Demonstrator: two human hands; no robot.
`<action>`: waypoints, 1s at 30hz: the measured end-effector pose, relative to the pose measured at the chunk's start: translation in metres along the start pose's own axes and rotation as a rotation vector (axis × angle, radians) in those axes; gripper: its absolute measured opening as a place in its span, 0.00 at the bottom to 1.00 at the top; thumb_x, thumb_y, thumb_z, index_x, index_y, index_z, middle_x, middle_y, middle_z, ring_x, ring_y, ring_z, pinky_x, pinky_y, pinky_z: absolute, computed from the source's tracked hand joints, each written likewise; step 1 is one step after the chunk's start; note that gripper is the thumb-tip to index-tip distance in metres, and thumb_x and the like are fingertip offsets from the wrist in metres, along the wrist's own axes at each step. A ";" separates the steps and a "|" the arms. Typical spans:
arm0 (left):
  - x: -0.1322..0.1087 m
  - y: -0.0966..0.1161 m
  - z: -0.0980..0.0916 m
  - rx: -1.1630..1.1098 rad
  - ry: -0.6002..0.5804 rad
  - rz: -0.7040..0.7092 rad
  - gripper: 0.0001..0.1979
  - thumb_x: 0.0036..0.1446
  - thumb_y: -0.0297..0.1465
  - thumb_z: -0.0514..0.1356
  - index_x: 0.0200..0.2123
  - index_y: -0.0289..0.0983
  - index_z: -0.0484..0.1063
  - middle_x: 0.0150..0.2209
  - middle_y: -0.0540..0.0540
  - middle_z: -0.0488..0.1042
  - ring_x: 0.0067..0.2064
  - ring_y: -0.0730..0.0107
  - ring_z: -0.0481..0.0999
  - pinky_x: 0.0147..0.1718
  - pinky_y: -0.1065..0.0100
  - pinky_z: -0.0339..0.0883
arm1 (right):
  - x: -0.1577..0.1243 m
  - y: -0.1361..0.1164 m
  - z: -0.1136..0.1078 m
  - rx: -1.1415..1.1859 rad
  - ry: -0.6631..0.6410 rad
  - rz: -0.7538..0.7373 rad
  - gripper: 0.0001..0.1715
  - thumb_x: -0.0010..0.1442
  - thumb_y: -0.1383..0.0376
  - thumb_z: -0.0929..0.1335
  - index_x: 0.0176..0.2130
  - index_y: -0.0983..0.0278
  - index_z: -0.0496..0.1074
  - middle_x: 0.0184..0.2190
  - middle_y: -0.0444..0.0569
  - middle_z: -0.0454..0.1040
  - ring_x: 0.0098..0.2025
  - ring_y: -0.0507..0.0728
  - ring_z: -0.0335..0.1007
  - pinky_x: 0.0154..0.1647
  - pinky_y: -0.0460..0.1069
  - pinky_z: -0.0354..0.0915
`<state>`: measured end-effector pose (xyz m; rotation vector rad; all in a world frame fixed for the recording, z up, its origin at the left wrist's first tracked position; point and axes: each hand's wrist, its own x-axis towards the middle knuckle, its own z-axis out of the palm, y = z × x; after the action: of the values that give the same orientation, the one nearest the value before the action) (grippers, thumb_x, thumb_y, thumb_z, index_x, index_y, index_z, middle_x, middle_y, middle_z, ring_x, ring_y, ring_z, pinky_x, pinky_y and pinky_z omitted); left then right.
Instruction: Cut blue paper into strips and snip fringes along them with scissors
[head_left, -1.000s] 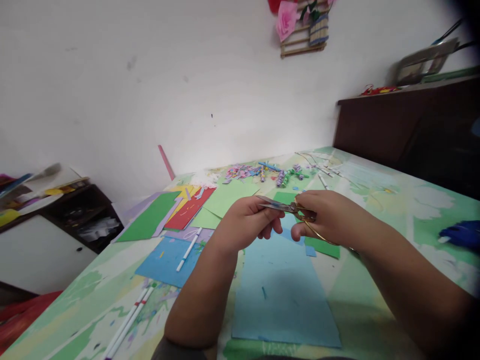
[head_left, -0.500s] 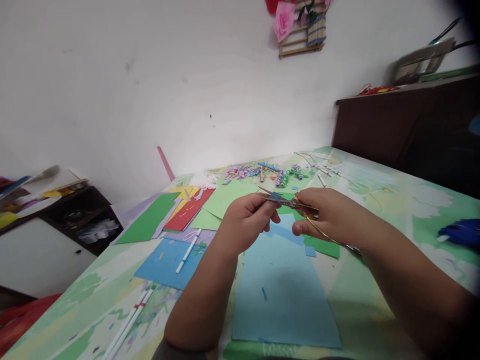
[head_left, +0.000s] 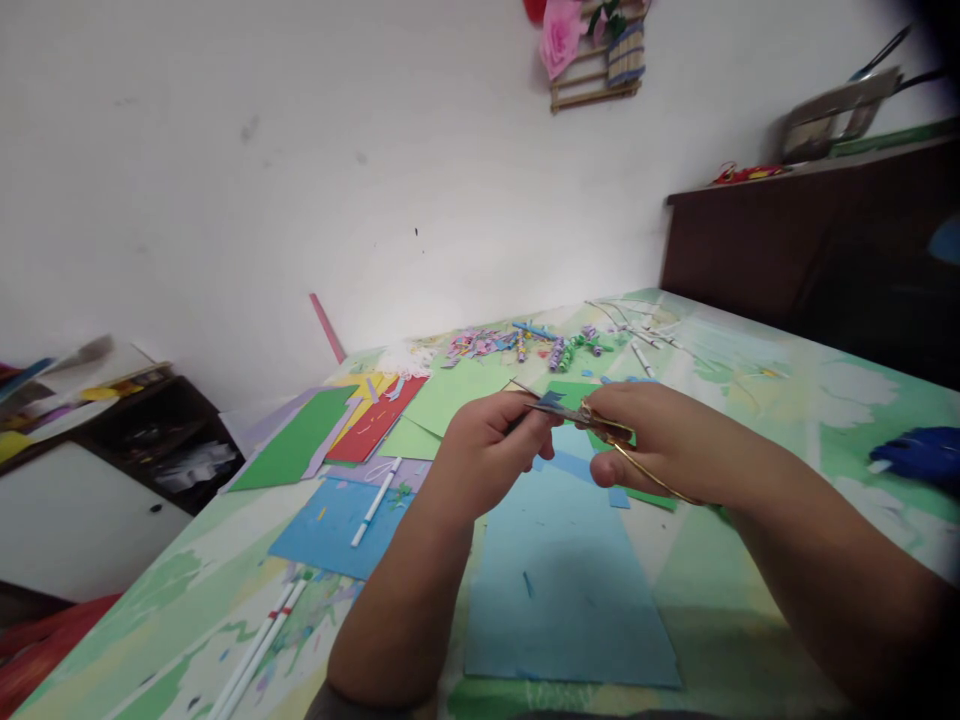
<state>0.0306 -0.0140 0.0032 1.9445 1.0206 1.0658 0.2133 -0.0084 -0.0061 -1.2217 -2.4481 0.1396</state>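
Observation:
My right hand grips a pair of scissors with gold-coloured handles, its blades pointing left. Pinched in the fingers of my left hand is a small piece of blue paper, which lies at the scissor blades. Part of that piece is hidden by the fingers and blades. Both hands are raised over a light blue sheet of paper on the table, where a thin dark scrap rests.
Green, red and blue sheets spread to the left, with a white stick across the blue one. Two white sticks lie nearer. Rolled paper curls and shredded bits sit at the back. A blue object is at right.
The scissor blades look closer together around the blue piece. My hands have stayed in nearly the same place, and the whole view has shifted slightly.

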 end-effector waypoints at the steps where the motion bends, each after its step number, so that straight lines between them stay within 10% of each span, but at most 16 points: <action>1: 0.000 -0.001 -0.001 -0.010 -0.001 0.006 0.11 0.51 0.30 0.52 0.20 0.34 0.66 0.18 0.53 0.66 0.17 0.84 0.61 0.16 0.78 0.56 | 0.000 -0.001 0.000 -0.006 -0.005 -0.005 0.22 0.50 0.46 0.61 0.24 0.63 0.60 0.20 0.42 0.61 0.22 0.50 0.53 0.22 0.45 0.48; 17: 0.001 -0.009 -0.006 -0.282 -0.094 -0.081 0.07 0.49 0.31 0.55 0.25 0.34 0.68 0.17 0.53 0.68 0.17 0.82 0.64 0.17 0.77 0.59 | 0.005 0.000 0.007 -0.138 0.191 -0.027 0.28 0.45 0.42 0.63 0.18 0.62 0.53 0.16 0.42 0.57 0.21 0.50 0.52 0.21 0.44 0.47; 30: 0.000 -0.003 -0.005 0.044 0.042 0.006 0.10 0.49 0.26 0.51 0.19 0.34 0.66 0.18 0.53 0.66 0.18 0.82 0.64 0.18 0.78 0.58 | 0.007 0.001 0.007 -0.077 0.113 -0.006 0.21 0.47 0.48 0.64 0.26 0.63 0.60 0.24 0.45 0.63 0.25 0.52 0.56 0.23 0.45 0.50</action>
<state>0.0249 -0.0116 0.0029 1.9691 1.0705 1.1006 0.2074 -0.0015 -0.0104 -1.2194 -2.3787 -0.0252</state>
